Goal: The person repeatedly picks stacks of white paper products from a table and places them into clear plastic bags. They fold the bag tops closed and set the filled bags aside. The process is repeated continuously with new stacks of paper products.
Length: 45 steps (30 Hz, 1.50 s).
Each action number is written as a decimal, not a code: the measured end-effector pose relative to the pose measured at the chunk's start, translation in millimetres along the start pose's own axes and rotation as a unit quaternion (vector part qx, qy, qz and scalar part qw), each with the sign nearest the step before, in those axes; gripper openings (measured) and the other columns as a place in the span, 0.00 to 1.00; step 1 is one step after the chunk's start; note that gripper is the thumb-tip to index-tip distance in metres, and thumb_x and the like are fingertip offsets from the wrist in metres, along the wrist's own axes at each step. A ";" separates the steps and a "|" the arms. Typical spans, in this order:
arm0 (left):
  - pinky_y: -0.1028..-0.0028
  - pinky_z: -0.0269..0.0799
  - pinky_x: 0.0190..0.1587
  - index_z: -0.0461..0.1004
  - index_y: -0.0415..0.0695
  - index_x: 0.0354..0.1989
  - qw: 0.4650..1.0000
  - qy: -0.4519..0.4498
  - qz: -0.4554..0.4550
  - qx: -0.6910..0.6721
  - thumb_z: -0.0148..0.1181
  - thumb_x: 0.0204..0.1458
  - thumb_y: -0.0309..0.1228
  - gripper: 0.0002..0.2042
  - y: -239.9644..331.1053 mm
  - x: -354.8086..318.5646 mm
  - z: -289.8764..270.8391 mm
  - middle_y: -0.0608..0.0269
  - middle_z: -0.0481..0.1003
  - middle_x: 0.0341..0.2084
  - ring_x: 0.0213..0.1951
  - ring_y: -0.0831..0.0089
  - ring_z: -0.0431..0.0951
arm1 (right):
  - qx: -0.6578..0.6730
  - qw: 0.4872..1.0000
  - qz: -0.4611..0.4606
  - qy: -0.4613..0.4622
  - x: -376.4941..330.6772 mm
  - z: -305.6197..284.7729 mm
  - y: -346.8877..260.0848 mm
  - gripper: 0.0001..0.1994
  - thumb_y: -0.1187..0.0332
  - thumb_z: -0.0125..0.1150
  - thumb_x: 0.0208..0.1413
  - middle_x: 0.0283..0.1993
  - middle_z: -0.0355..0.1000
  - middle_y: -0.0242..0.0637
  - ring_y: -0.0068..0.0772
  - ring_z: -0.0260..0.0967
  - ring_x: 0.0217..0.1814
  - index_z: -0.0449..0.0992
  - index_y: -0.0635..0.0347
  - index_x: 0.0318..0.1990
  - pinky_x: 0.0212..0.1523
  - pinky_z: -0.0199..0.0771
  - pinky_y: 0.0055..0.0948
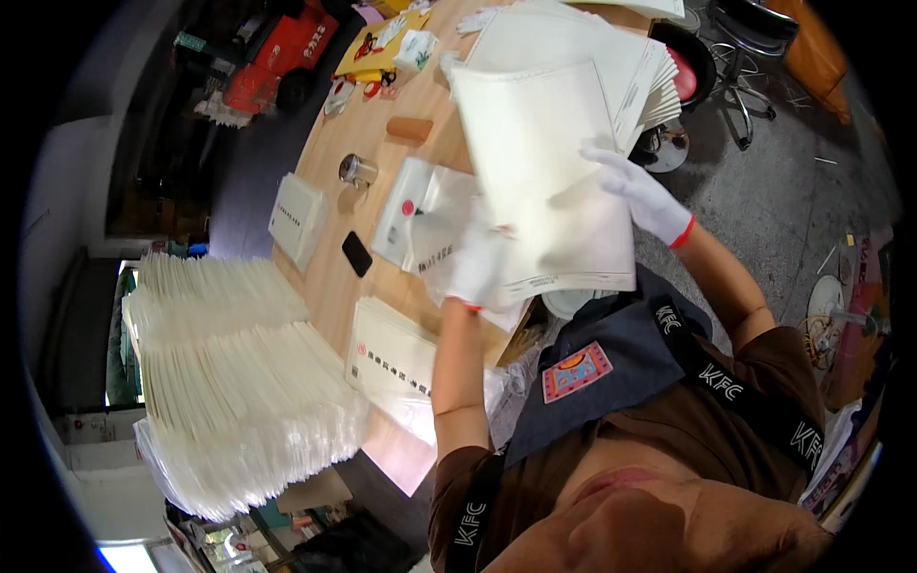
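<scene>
Grey floor (774, 234) stretches past the wooden table (334, 286), a tall paper stack (244, 382) at its left. A cream sheet (535, 134) reaches over the near edge between a blurred left hand (475, 265) and a right hand (640, 191); whether either grip pinches it I can't tell. A black phone (357, 254) lies flat.

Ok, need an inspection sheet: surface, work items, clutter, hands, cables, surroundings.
Surface: table, wood-grain, partly covered.
Work items: pale sheet, bowed, between the hands; fanned pile beyond it; printed packs at the near left; tall stack at the table's left.
Clutter: phone, tin, brown block.
Left hand: white-gloved, blurred, at the sheet's left side; grip unclear.
Right hand: white-gloved, red cuff, fingers at the sheet's right edge.
Cables: none clearly made out.
Surroundings: red machine far left; wheeled chair far right; grey floor.
</scene>
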<state>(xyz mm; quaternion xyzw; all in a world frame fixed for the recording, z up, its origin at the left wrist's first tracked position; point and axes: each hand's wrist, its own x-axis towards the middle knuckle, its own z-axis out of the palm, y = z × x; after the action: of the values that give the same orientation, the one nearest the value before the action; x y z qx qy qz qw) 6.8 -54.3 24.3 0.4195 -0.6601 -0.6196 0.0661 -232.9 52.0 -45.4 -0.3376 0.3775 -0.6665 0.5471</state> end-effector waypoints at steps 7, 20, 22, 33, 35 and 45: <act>0.65 0.68 0.42 0.48 0.41 0.65 0.977 0.116 0.109 0.145 0.58 0.48 0.30 0.36 -30.8 -1.0 58.5 0.47 0.69 0.48 0.41 0.60 0.72 | -0.505 0.853 -0.118 0.053 -2.7 36.2 7.5 0.12 0.63 0.55 0.55 0.42 0.70 0.45 0.45 0.70 0.42 0.75 0.58 0.43 0.42 0.70 0.32; 0.75 0.67 0.49 0.61 0.43 0.61 0.975 0.119 0.178 0.057 0.51 0.53 0.23 0.24 -40.5 -82.8 21.0 0.56 0.64 0.58 0.58 0.67 0.65 | -0.755 0.494 -0.124 -0.413 23.3 90.9 -16.5 0.11 0.59 0.53 0.48 0.39 0.70 0.41 0.43 0.72 0.31 0.73 0.57 0.33 0.27 0.72 0.40; 0.81 0.70 0.40 0.63 0.44 0.60 0.956 0.165 0.241 0.035 0.51 0.53 0.25 0.23 -66.3 -85.7 25.7 0.56 0.70 0.53 0.56 0.66 0.68 | -0.725 0.553 -0.099 -0.398 30.6 75.7 -10.0 0.11 0.59 0.52 0.49 0.34 0.70 0.43 0.47 0.72 0.31 0.72 0.57 0.32 0.29 0.71 0.42; 0.75 0.66 0.32 0.59 0.44 0.61 0.818 0.396 0.243 -0.339 0.43 0.60 0.42 0.23 -76.2 -130.9 -89.7 0.60 0.71 0.50 0.31 0.76 0.71 | -0.621 0.693 -0.190 -0.313 16.3 61.6 -17.0 0.11 0.59 0.53 0.51 0.27 0.67 0.45 0.49 0.70 0.28 0.69 0.57 0.29 0.25 0.67 0.42; 0.75 0.66 0.29 0.61 0.43 0.60 0.824 0.394 0.246 -0.324 0.43 0.60 0.40 0.22 -59.4 -144.4 -90.6 0.61 0.71 0.49 0.29 0.77 0.71 | -0.623 0.583 -0.371 -0.366 20.9 94.9 -22.1 0.09 0.59 0.55 0.50 0.28 0.66 0.40 0.41 0.70 0.27 0.70 0.53 0.30 0.22 0.68 0.37; 0.71 0.67 0.22 0.72 0.48 0.46 0.724 0.582 0.162 0.333 0.51 0.47 0.21 0.16 -40.7 -174.8 -31.8 0.61 0.75 0.27 0.19 0.71 0.71 | -0.704 0.449 -0.385 -0.392 55.1 160.9 39.0 0.07 0.67 0.55 0.45 0.45 0.71 0.42 0.37 0.74 0.29 0.71 0.55 0.33 0.23 0.76 0.32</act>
<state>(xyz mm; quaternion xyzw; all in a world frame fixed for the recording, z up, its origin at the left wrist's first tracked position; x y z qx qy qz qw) 157.1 37.4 71.5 0.5794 -0.7138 0.0263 0.3925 -85.1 -28.2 1.0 -0.9438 0.2943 -0.1115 -0.1004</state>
